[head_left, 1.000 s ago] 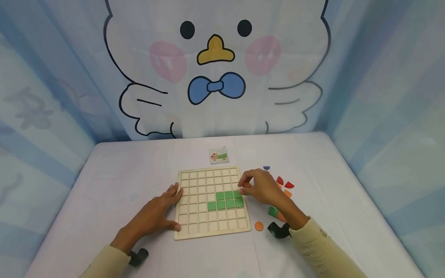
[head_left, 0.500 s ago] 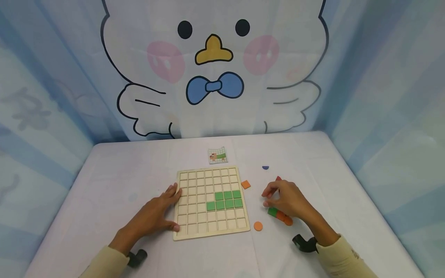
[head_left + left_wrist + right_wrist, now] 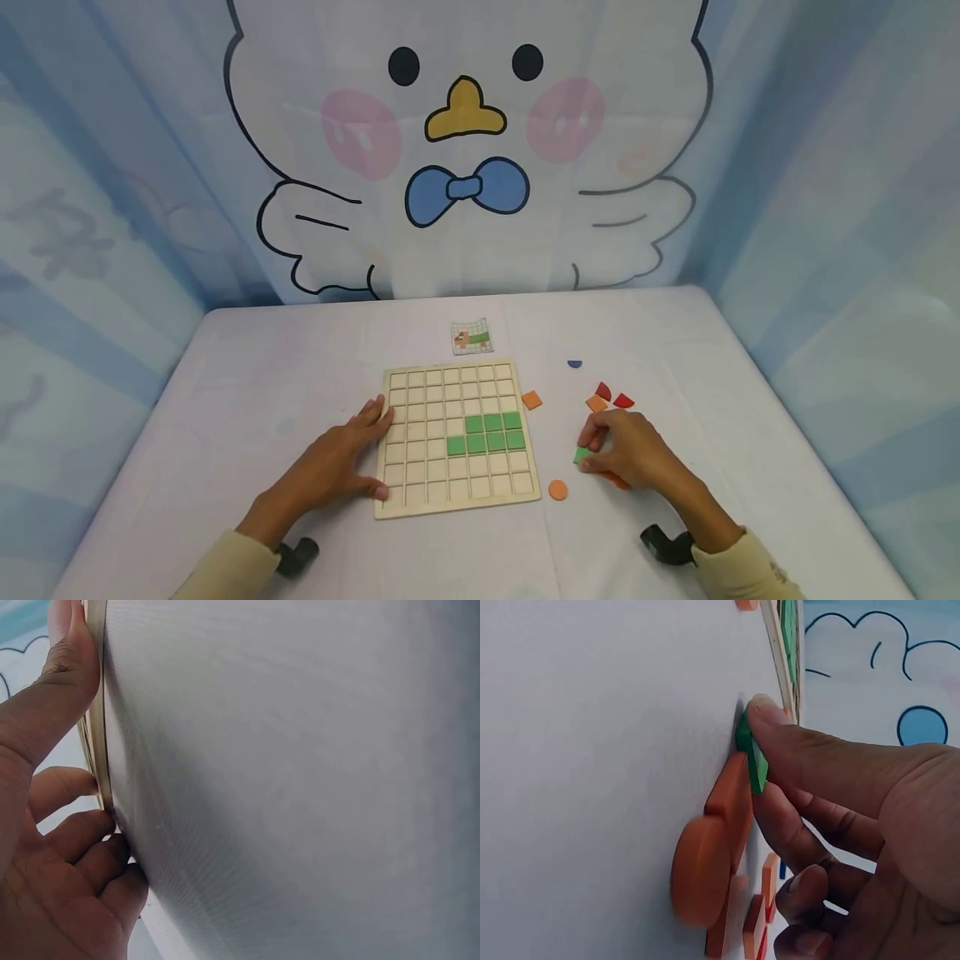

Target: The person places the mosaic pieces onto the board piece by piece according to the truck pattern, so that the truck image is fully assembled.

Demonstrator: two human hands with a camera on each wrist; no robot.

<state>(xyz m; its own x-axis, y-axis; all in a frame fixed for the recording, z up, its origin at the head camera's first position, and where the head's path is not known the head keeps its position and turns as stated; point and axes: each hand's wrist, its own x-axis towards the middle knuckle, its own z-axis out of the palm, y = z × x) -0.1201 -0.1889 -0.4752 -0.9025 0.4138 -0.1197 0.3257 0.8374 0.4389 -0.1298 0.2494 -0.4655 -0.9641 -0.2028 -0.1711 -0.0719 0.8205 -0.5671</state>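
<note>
A wooden grid board (image 3: 420, 496) lies on the table, with several green square tiles (image 3: 476, 442) set in its cells at the right. My left hand (image 3: 339, 462) rests along the board's left edge, thumb and fingers spread; the left wrist view shows the fingertips (image 3: 94, 823) right at the board's side. Right of the board, my right hand (image 3: 628, 448) pinches a loose green tile (image 3: 758, 761) between thumb and index finger. This tile sits right at the end of a row of orange pieces (image 3: 701, 870), which the hand partly hides in the head view.
An orange square tile (image 3: 532, 400) lies beside the board's right edge, an orange disc (image 3: 557, 490) near its lower right corner. Red quarter-round pieces (image 3: 623, 401), another orange square (image 3: 596, 403) and a blue half-round (image 3: 574, 364) lie farther right. A picture card (image 3: 472, 337) lies behind the board.
My right hand has moved from the board's right edge to the loose pieces and now pinches a green tile. An orange square shows beside the board where it was. The left hand stays put.
</note>
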